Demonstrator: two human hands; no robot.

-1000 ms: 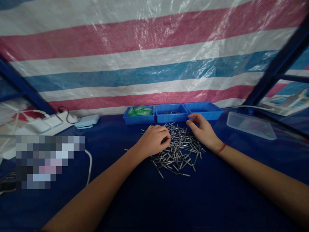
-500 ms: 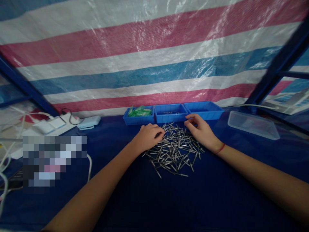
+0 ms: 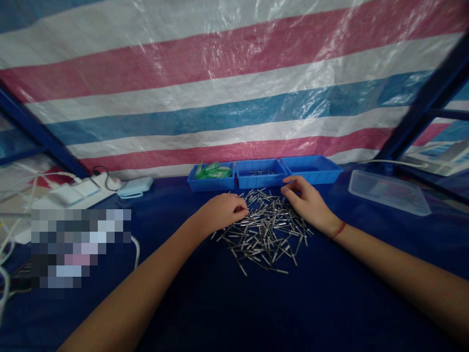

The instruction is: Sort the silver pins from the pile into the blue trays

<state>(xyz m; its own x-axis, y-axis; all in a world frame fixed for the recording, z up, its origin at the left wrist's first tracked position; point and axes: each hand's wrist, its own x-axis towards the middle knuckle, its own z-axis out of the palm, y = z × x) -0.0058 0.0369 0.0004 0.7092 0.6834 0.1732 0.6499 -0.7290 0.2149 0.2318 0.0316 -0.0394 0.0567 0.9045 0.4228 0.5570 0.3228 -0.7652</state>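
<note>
A loose pile of silvery pop rivets (image 3: 266,234) lies on the dark blue table. My left hand (image 3: 223,211) is at the pile's left edge, thumb and forefinger pinched together over the rivets; whatever is between the tips is too hidden to make out. At the pile's right rear, my right hand (image 3: 306,199) has its thumb and forefinger apart, with nothing visible between them. Just behind the pile stands the middle blue bin (image 3: 261,182), with a few rivets inside. A red string circles my right wrist.
Green plastic packaging (image 3: 215,170) fills the left blue bin (image 3: 210,185). The right blue bin (image 3: 315,176) adjoins the middle one. A clear plastic tray (image 3: 390,194) lies at right. Far left are a power strip (image 3: 73,195), cables and a light blue device (image 3: 135,187). Striped sheeting hangs behind.
My left hand has shifted slightly left and down, and its fingers have drawn closer together. My right hand stays nearly in place. The whole view has moved slightly.
</note>
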